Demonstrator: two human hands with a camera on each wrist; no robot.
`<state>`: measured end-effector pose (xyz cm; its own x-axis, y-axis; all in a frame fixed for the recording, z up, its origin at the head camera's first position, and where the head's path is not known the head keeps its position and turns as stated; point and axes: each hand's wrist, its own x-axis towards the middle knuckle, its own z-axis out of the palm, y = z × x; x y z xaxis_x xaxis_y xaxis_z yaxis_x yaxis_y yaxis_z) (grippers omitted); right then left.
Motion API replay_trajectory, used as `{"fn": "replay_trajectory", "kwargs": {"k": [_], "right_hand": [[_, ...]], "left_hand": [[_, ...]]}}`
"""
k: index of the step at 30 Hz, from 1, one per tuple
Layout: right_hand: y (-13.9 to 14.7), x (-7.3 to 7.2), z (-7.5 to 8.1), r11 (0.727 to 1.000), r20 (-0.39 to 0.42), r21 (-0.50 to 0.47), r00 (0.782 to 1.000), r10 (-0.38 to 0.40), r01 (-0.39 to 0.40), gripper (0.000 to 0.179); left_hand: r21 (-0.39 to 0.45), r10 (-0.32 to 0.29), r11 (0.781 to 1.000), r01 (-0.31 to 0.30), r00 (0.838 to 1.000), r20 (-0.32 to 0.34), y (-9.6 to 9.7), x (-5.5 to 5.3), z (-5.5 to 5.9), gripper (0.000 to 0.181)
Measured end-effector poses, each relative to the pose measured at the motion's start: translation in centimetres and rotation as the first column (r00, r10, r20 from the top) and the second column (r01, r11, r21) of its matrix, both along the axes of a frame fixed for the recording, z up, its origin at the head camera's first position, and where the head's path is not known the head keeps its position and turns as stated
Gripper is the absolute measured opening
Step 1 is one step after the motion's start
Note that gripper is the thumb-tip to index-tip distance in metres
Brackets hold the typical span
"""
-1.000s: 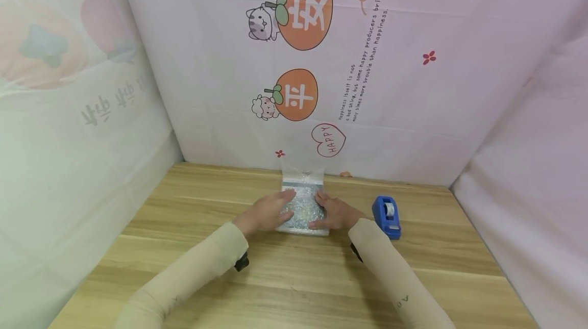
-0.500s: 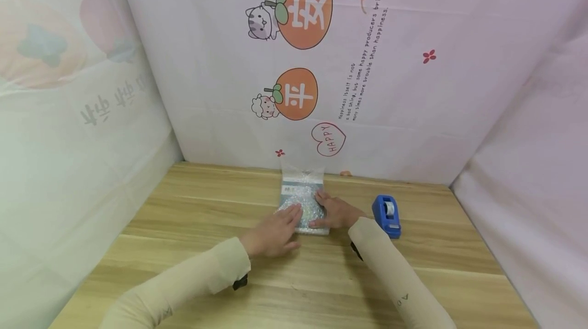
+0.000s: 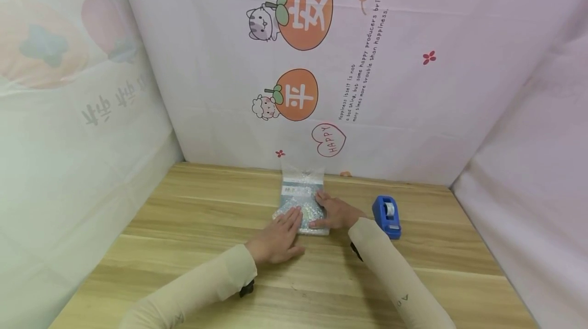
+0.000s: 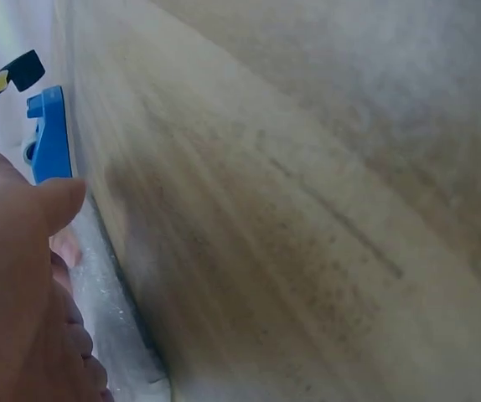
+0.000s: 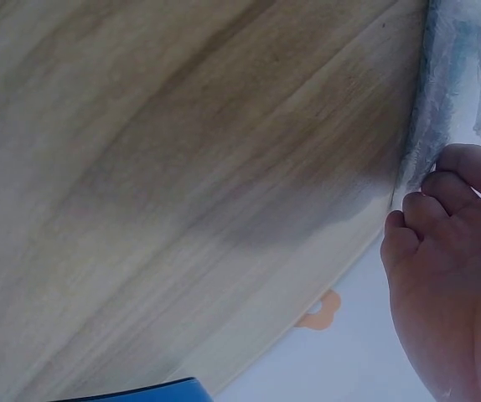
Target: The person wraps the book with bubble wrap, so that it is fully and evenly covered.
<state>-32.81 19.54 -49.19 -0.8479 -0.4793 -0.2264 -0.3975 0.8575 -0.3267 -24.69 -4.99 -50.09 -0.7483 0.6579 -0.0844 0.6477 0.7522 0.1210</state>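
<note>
There is one left hand point(image 3: 275, 239), one right hand point(image 3: 339, 212); two sleeves point(image 3: 197, 284); one bubble-wrapped package point(image 3: 300, 198); one blue tape dispenser point(image 3: 381, 212) with one tape roll point(image 3: 389, 209); one wooden table point(image 3: 193, 217); two printed animals point(image 3: 262, 24); one printed heart point(image 3: 328, 140)

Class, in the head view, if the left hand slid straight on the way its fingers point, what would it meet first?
Most likely the right hand: the left hand lies over the wrapped packet, fingers aimed across it toward the other hand. Exact depth is unclear.
</note>
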Motion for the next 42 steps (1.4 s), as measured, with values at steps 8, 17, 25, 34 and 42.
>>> {"fn": "replay_trajectory", "kwargs": {"k": [8, 17, 25, 34, 42], "right_hand": [[-0.1, 0.3, 0.0, 1.0, 0.002, -0.007, 1.0, 0.01, -0.01, 0.107], [0.1, 0.0, -0.2, 0.999, -0.014, -0.015, 0.999, 0.03, -0.031, 0.107], [0.3, -0.4, -0.4, 1.0, -0.009, -0.018, 1.0, 0.024, -0.024, 0.11], [0.2, -0.3, 0.0, 0.999, 0.059, -0.041, 0.998, -0.001, 0.003, 0.114], [0.2, -0.5, 1.4, 0.995, 0.031, -0.095, 0.999, -0.017, 0.019, 0.096]], "left_hand": [[0.04, 0.011, 0.999, -0.013, 0.999, 0.038, -0.1, -0.5, -0.6, 0.088], [0.068, 0.039, 0.997, -0.044, 0.997, 0.064, 0.1, -0.8, -0.6, 0.088], [0.099, 0.052, 0.993, -0.063, 0.993, 0.11, 0.2, -1.1, -0.2, 0.086], [0.081, 0.076, 0.993, -0.089, 0.986, 0.151, 0.4, -1.3, -0.8, 0.086], [0.06, 0.09, 0.993, -0.1, 0.986, 0.14, 0.5, -1.0, -0.3, 0.087]]}}
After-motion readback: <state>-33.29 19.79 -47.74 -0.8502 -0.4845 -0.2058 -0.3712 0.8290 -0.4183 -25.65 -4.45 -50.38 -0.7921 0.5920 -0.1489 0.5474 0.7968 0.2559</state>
